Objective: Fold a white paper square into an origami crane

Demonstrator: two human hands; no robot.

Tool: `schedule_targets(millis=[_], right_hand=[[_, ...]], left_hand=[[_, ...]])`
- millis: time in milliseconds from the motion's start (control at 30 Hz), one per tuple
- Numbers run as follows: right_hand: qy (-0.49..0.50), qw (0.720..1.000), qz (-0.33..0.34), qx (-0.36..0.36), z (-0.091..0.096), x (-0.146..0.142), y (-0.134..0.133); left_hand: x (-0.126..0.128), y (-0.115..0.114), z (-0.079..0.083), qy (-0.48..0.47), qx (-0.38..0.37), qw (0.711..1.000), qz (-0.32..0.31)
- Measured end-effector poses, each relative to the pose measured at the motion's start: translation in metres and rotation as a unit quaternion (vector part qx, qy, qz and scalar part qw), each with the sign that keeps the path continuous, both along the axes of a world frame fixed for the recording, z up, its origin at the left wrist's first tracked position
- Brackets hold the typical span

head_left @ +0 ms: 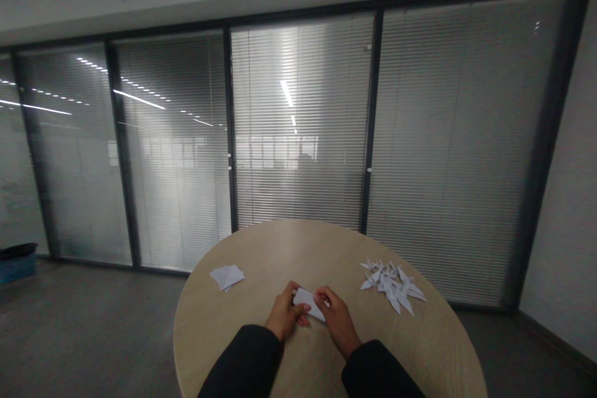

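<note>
On the left of the round wooden tabletop (pixel 280 249) lie a few loose white paper sheets (pixel 227 277). Nearer, the left hand (pixel 283 312) and right hand (pixel 338 320) grip opposite ends of a narrow, tapered folded white paper (pixel 308 305) with curled fingers. Further right sits a heap of white origami cranes (pixel 392 286).
</note>
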State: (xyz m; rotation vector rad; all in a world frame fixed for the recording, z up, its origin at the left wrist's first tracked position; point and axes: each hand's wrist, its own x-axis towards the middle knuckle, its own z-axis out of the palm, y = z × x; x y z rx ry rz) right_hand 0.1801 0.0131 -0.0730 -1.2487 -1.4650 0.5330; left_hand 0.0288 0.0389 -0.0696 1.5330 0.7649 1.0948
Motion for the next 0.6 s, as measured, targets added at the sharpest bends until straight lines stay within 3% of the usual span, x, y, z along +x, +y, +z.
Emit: schedule_targets(millis=[333,600], right_hand=[[-0.036,0.999,0.002,0.002,0.0001,-0.0006,-0.0012],[-0.008,1.0,-0.019,-0.007,-0.0049,0.0041,0.0044]], left_hand=[[0.0008,0.0039,-0.0057,0.001,-0.003,1.0,0.005],[0.0041,0.0088,-0.0023,-0.068,-0.085,0.994,0.023]])
